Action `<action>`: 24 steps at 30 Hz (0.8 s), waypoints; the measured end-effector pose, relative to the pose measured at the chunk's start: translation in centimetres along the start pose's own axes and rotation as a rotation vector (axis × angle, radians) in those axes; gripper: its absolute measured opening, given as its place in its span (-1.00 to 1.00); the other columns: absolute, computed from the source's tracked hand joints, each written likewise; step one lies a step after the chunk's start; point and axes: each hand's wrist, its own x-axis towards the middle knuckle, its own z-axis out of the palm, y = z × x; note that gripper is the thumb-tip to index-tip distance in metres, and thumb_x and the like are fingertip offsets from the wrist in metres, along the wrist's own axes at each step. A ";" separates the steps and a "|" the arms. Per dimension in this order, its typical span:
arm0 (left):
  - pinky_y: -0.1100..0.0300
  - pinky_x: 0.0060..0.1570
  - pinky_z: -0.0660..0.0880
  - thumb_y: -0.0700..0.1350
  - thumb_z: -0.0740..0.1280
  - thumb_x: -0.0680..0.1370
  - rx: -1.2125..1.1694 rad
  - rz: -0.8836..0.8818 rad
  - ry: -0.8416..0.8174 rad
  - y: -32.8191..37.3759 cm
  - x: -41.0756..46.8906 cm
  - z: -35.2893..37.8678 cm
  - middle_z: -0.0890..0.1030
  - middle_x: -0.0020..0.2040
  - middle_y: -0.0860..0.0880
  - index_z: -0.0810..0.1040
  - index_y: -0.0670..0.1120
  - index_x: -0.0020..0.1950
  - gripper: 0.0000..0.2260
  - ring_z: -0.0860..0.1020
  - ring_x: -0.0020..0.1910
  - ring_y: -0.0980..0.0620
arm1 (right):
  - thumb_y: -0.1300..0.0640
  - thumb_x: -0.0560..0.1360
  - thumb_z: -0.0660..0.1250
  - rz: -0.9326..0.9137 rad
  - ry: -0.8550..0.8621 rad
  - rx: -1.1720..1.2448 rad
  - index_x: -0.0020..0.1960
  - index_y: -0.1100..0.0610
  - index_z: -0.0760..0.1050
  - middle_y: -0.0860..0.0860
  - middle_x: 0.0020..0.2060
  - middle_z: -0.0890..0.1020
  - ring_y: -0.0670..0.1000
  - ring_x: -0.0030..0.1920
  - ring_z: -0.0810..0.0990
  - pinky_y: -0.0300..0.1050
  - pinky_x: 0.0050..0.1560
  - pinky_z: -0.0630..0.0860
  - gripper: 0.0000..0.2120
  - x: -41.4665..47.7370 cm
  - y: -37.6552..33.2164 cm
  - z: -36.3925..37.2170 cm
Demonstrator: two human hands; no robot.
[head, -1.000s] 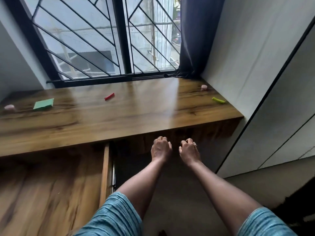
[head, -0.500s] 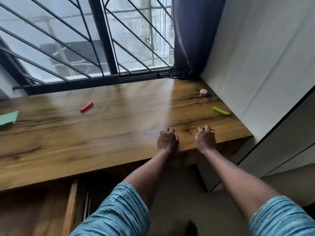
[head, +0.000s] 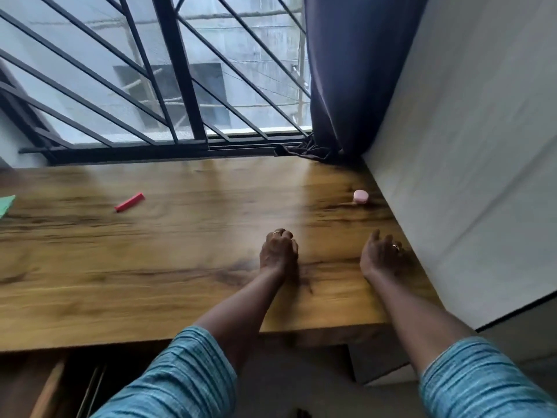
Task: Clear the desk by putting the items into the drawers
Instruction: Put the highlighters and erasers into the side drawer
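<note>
Both my hands are over the right part of the wooden desk [head: 150, 267]. My left hand [head: 278, 251] rests on the desktop as a loose fist with nothing seen in it. Close to the white wall, my right hand [head: 381, 254] is cupped with fingers curved down, over the spot where a green stick lay. That stick is hidden, and I cannot tell whether the hand holds it. A small pink round piece [head: 360, 196] sits beyond the right hand. A red stick [head: 129, 202] lies at the left, and a green paper [head: 6, 205] shows at the left edge.
An open drawer's wooden side [head: 48, 387] shows under the desk at the lower left. A white wall panel [head: 467, 176] bounds the desk on the right. A dark curtain [head: 346, 86] hangs in the back corner by the barred window [head: 180, 70].
Both hands rose from below the desk's front edge onto the desktop and spread apart. The right hand went toward the wall and now covers the green stick.
</note>
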 end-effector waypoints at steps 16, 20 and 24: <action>0.06 0.21 0.45 -0.23 0.10 0.60 0.197 -0.445 0.194 -18.8 11.0 -13.6 0.50 0.26 -0.21 0.44 -0.20 0.30 -0.70 0.46 0.27 -0.17 | 0.24 0.59 0.02 -0.619 -0.081 -0.146 0.39 0.16 0.26 0.20 0.22 0.38 0.24 0.20 0.40 0.09 0.10 0.44 -0.63 -3.3 -18.6 6.2; 0.04 0.22 0.42 -0.28 0.07 0.60 0.254 -0.521 0.253 -25.4 13.4 -16.7 0.49 0.26 -0.17 0.46 -0.18 0.29 -0.68 0.41 0.29 -0.14 | 0.29 0.55 0.05 -0.720 -0.068 -0.230 0.41 0.17 0.24 0.19 0.20 0.39 0.22 0.15 0.44 0.07 0.05 0.47 -0.58 -4.6 -23.2 9.0; 0.05 0.24 0.39 -0.21 0.09 0.62 0.219 -0.541 0.255 -30.0 15.1 -17.5 0.47 0.28 -0.14 0.44 -0.17 0.31 -0.71 0.40 0.30 -0.12 | 0.30 0.55 0.04 -0.705 -0.096 -0.255 0.41 0.16 0.24 0.18 0.19 0.39 0.21 0.15 0.43 0.06 0.06 0.47 -0.57 -5.1 -26.4 11.3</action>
